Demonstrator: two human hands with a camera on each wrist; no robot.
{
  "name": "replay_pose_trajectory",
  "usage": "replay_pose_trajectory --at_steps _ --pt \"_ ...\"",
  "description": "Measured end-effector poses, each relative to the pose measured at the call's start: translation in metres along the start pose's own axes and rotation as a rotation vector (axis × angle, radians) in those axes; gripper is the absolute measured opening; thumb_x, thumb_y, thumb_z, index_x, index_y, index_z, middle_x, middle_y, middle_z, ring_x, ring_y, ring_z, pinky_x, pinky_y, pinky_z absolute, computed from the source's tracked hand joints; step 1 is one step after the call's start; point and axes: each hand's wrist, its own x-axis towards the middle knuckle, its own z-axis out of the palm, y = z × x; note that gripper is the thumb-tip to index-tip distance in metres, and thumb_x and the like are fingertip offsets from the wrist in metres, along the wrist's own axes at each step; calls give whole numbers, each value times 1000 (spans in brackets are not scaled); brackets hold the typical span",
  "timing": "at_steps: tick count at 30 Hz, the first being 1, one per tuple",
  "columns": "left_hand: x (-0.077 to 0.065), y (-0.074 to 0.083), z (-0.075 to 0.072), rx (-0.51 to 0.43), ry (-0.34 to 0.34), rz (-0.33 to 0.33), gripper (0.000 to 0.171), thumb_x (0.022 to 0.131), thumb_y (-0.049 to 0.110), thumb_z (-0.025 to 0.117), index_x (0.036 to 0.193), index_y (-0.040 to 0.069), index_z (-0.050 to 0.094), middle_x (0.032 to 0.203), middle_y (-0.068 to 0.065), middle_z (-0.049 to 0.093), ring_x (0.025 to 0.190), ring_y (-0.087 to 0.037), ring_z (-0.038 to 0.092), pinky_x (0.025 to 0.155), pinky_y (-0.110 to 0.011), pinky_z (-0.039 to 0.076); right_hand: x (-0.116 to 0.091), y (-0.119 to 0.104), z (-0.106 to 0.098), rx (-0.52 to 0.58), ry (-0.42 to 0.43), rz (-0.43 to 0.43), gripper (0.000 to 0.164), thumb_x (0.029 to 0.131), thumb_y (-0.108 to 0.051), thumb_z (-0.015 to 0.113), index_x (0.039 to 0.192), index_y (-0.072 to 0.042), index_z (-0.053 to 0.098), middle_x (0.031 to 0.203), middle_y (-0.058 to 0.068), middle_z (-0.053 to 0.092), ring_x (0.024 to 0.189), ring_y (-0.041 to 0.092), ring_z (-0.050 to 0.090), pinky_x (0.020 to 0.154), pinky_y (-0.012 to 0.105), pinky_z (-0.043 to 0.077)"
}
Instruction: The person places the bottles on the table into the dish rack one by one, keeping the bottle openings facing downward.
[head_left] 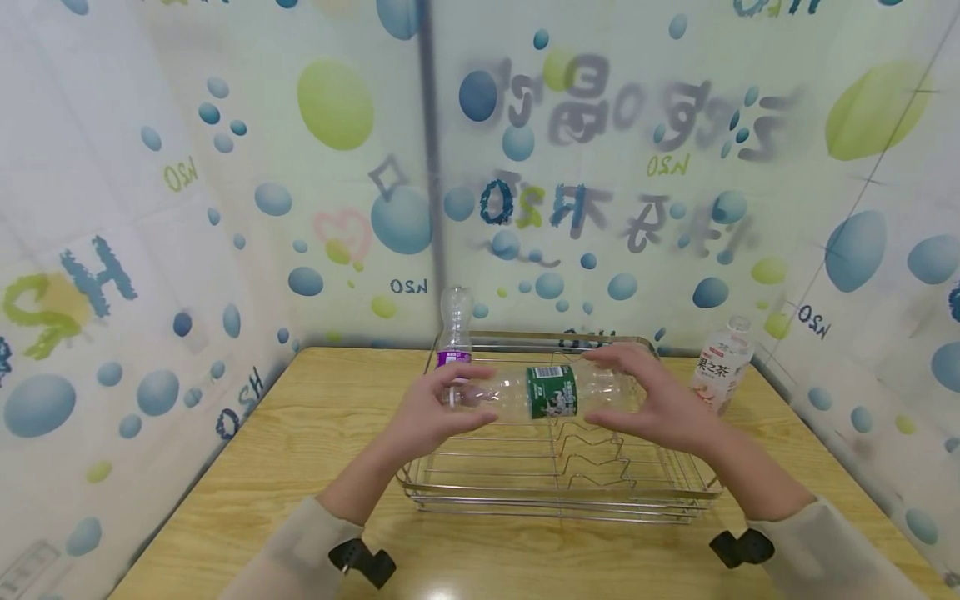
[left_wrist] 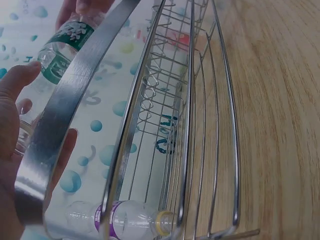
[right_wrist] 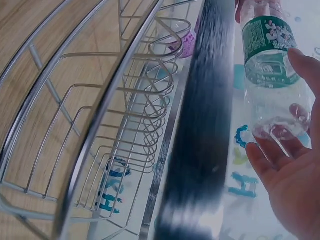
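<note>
A clear plastic bottle with a green label (head_left: 552,392) lies sideways in the air above a metal wire rack (head_left: 495,492). My left hand (head_left: 429,412) holds its left end, thumb on the near side. At the other end my right hand (head_left: 663,398) grips it between thumb and fingers, seen in the right wrist view around the bottle's base (right_wrist: 275,112). Beside my left hand, at the rack's back left, a clear bottle with a purple label (head_left: 455,346) stands upended. The left wrist view shows its yellow-ringed neck (left_wrist: 164,223) pointing down.
A whitish bottle with a printed label (head_left: 723,367) stands on the wooden table (head_left: 300,467) to the right of the rack. Zigzag wires (head_left: 596,467) rise inside the rack's right half. A patterned curtain (head_left: 360,208) closes off the back and sides.
</note>
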Motion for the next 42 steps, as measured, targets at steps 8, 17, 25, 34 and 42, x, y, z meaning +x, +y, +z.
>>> replay_pose_trajectory --at_steps 8,17,25,34,42 --pt "-3 0 -5 -30 -7 -9 58 91 22 92 144 23 70 139 -9 71 116 -32 73 82 -35 69 -3 6 -3 50 10 68 68 97 -23 87 157 -18 55 153 6 58 133 28 62 112 19 50" --pt "-2 -2 3 78 -59 4 66 93 27 90 152 24 61 150 -3 66 135 -33 67 110 -56 59 2 -4 -8 111 54 82 67 101 -18 82 160 -20 51 157 5 54 128 12 52 108 19 51" --pt "3 7 14 228 -47 147 72 91 22 92 155 16 60 148 -8 66 130 -32 68 116 -61 54 7 -10 -7 139 54 96 68 102 -19 81 162 -21 49 159 5 52 130 19 52 105 11 49" --pt "5 8 23 218 -21 95 69 92 23 91 154 14 60 146 -7 68 130 -31 67 110 -58 58 20 -18 -9 196 89 130 71 103 -22 80 165 -22 46 168 7 48 138 27 56 104 8 48" --pt "6 9 30 108 -86 39 73 97 21 86 161 31 51 150 -9 61 135 -40 65 107 -59 61 37 -30 -8 230 108 163 70 104 -26 79 165 -21 46 170 7 46 134 30 62 100 21 58"
